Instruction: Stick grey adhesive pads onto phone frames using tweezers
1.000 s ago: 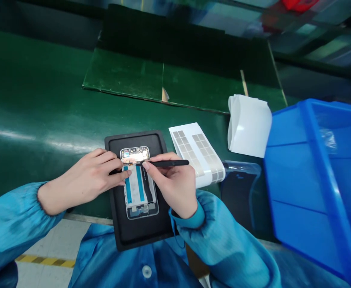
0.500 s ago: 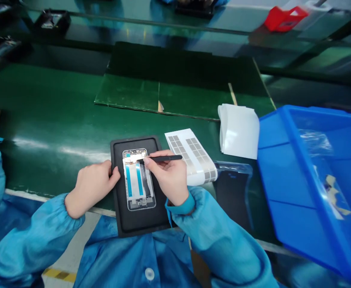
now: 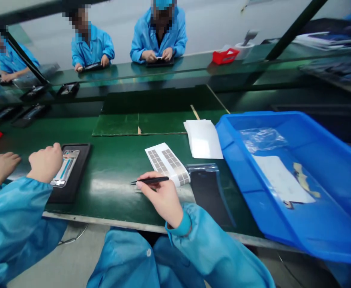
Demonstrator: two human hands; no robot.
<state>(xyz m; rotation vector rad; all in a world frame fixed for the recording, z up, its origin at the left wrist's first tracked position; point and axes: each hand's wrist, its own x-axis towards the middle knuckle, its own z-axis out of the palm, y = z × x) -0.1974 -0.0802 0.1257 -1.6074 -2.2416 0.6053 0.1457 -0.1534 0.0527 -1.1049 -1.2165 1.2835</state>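
Whereas half a second ago the tray (image 3: 69, 193) lay before your torso, it now sits at nine o'clock from your right hand (image 3: 161, 197), and the tweezers, then at the phone, are well apart from it.

Items, left to right:

Co-worker's hand (image 3: 1, 167): one, at nine o'clock from your left hand, just beside it.

Left hand (image 3: 45, 162): yours, one, knuckles raised, over the tray's left side; fingers curled, tips hidden, so whether they grip anything you cannot tell from here.

Phone (image 3: 65, 170): one, opened, lying in the tray, at about four o'clock from your left hand, which covers part of it.

Tweezers (image 3: 151, 181): one pair, black, pinched between your right thumb and fingers; tips toward nine o'clock.

Right hand: yours, wrist toward five o'clock, thumb on the near side.

Patterned sheet (image 3: 165, 161): one, grey squares, at twelve o'clock from your right hand.

Bin (image 3: 279, 224): one, blue, at three o'clock.
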